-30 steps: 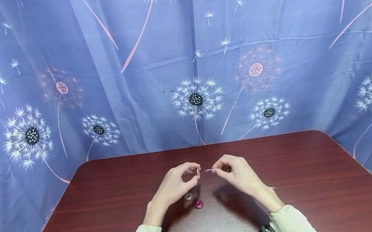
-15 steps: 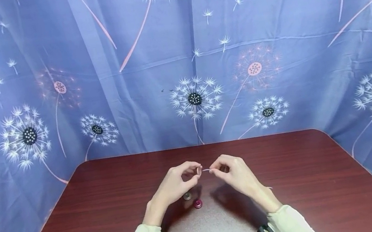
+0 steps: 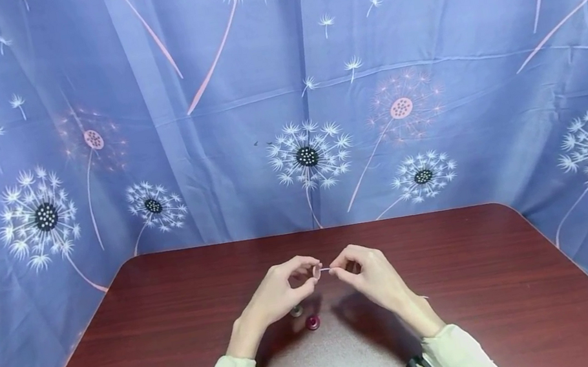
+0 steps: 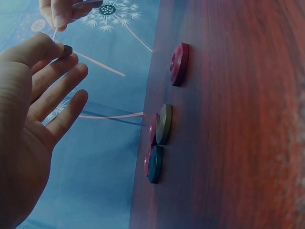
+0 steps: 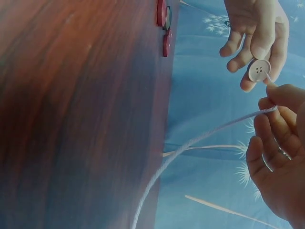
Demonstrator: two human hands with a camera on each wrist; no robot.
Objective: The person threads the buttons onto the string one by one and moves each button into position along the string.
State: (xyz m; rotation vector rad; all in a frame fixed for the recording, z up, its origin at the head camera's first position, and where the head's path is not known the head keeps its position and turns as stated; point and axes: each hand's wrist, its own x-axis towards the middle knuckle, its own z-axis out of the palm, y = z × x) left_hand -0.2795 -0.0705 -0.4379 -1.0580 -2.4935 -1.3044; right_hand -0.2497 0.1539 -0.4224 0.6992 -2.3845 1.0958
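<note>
Between thumb and fingertips, my left hand (image 3: 275, 295) pinches a round, pale pinkish button (image 5: 256, 76) by its edge. Several small holes show in its face in the right wrist view. My right hand (image 3: 376, 275) pinches a pale lilac cord (image 5: 190, 143) near its end. The short tip reaches the button's face right at the holes; whether it has entered one, I cannot tell. From the right fingers the rest of the cord curves down toward the table. Both hands are raised over the table, facing each other.
On the dark red wooden table (image 3: 179, 335) below my left hand lie a crimson button (image 4: 180, 64), an olive one (image 4: 164, 125) and a teal one (image 4: 155, 165), with more red beside them. A blue dandelion-print curtain (image 3: 233, 174) hangs behind the table.
The cord's tip, apart from the button a second ago, now meets its face. The hands have come slightly closer together, and the button's face has turned a little.
</note>
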